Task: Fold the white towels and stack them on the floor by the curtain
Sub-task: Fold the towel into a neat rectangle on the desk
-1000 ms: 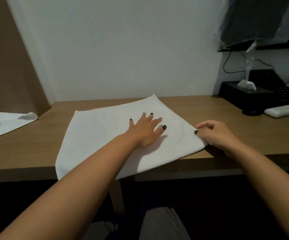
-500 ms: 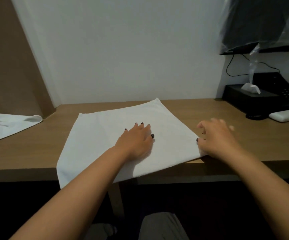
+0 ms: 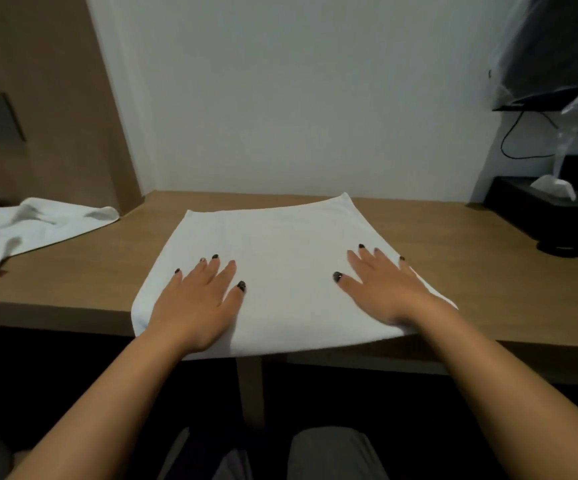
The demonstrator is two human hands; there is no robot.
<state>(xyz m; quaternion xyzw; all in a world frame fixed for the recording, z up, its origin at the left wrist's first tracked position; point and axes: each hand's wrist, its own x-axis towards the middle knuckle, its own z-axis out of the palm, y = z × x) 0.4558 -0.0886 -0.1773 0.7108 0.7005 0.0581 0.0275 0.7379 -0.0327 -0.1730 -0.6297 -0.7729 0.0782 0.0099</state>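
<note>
Two hands lie flat on one white towel (image 3: 280, 258), fingers straight and spread, palms down, gripping nothing. Left hand (image 3: 197, 303): on the towel's near left part, thumb angled inward. Right hand (image 3: 384, 289): on the near right part, close to the towel's right edge. Both wear dark nail polish.

Towel: spread smooth on the wooden bench (image 3: 453, 244), roughly square, its near edge drooping slightly over the bench's front lip, its far corners short of the white wall.

Second white towel (image 3: 28, 226): crumpled, unfolded, at the far left, well apart from the first; what it rests on cannot be told.

Right end of bench: black tissue box (image 3: 540, 209) with a white tissue (image 3: 554, 187) standing out of its top; a black cable (image 3: 516, 140) hangs on the wall above it.
</note>
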